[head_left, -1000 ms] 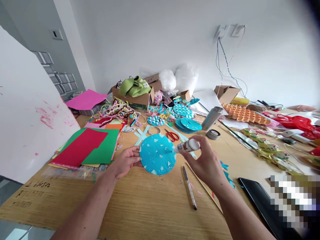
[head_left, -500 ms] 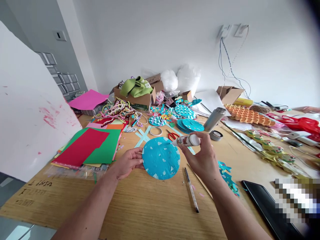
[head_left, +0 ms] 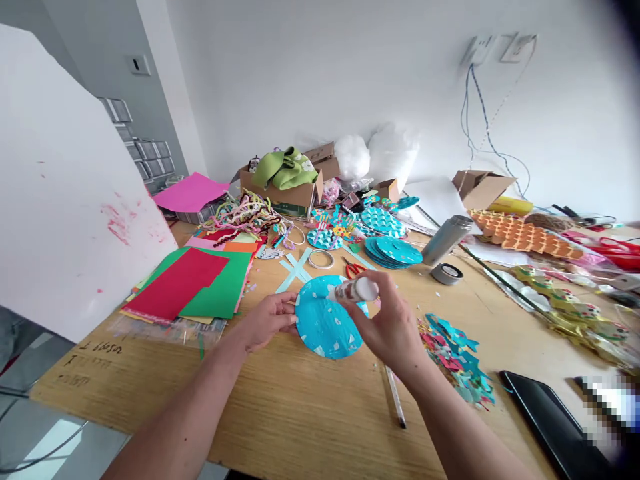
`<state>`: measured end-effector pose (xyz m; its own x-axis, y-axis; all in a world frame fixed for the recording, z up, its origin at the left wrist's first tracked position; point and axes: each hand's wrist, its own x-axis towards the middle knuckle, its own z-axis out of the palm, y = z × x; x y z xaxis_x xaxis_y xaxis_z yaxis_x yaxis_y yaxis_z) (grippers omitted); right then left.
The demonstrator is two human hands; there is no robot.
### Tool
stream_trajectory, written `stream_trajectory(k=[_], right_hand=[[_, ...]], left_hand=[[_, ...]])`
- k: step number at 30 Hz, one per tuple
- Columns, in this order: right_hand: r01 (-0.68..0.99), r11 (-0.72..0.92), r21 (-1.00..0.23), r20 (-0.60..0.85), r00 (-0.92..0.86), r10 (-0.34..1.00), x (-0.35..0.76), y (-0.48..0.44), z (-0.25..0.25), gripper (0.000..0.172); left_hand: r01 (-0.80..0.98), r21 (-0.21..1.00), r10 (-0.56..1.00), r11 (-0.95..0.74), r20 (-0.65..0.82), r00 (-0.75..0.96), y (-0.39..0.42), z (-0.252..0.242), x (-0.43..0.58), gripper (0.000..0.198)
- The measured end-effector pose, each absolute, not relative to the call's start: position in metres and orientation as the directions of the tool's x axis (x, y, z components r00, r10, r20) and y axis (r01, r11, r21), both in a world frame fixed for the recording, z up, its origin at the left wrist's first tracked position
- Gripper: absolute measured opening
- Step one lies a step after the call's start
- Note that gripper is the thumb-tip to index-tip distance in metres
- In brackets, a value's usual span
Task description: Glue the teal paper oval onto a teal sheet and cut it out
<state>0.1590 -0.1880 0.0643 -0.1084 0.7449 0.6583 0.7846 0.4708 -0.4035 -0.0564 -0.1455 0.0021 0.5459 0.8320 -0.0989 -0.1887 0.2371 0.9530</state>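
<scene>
A round blue disc (head_left: pixel 327 327) with pale specks is held by its left edge in my left hand (head_left: pixel 273 321), fingers partly behind it. My right hand (head_left: pixel 393 323) grips a white glue bottle (head_left: pixel 356 290), tilted with its nozzle at the upper part of the disc. Behind the disc lie red-handled scissors (head_left: pixel 354 269), a roll of white tape (head_left: pixel 321 259) and crossed pale blue strips (head_left: pixel 296 270). A pen (head_left: pixel 396 398) rests on the table, partly hidden by my right hand.
Stacked blue discs (head_left: pixel 393 251) stand near a metal flask (head_left: pixel 447 240) and dark tape roll (head_left: pixel 447 273). Coloured sheets (head_left: pixel 205 283) lie left; blue cut-outs (head_left: pixel 460 357) and a black phone (head_left: pixel 550 420) lie right. A cardboard box (head_left: pixel 290 197) is at the back.
The bottle in my right hand has moved left over the disc, its nozzle now nearer the upper middle. The view has shifted, and more blue cut-outs show beside my right arm.
</scene>
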Motion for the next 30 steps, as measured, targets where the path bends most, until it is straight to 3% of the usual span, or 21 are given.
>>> stream_trajectory(k=[5,9,13,16,20,23,27,30], right_hand=[[0.745,0.542,-0.388,0.658,-0.188,0.73,0.152,-0.186,0.065,0.028],[0.777,0.495,-0.39,0.695,-0.105,0.711,0.154,-0.184,0.064,0.029],[0.739,0.554,-0.383,0.651,-0.21,0.73,0.152,-0.187,0.062,0.03],[0.756,0.513,-0.406,0.67,-0.135,0.73,0.148,-0.188,0.062,0.028],[0.72,0.576,-0.388,0.665,-0.214,0.715,0.14,-0.187,0.064,0.023],[0.732,0.557,-0.393,0.684,-0.171,0.709,0.136,-0.187,0.065,0.024],[0.702,0.595,-0.392,0.623,-0.274,0.733,0.139,-0.189,0.064,0.022],[0.747,0.511,-0.425,0.629,-0.162,0.76,0.152,-0.188,0.062,0.03]], left_hand=[[-0.178,0.958,0.821,0.226,-0.089,0.563,-0.145,0.0,-0.056,0.04],[-0.18,0.957,0.843,0.229,-0.102,0.528,-0.145,-0.001,-0.056,0.039],[-0.157,0.961,0.84,0.228,-0.113,0.531,-0.146,0.003,-0.055,0.04],[-0.154,0.96,0.839,0.235,-0.12,0.531,-0.148,0.006,-0.053,0.041],[-0.156,0.956,0.835,0.246,-0.128,0.535,-0.149,0.009,-0.052,0.037],[-0.166,0.955,0.833,0.245,-0.119,0.541,-0.149,0.009,-0.052,0.034],[-0.166,0.954,0.841,0.25,-0.129,0.526,-0.147,0.008,-0.053,0.034],[-0.186,0.95,0.846,0.249,-0.12,0.52,-0.146,0.007,-0.054,0.036]])
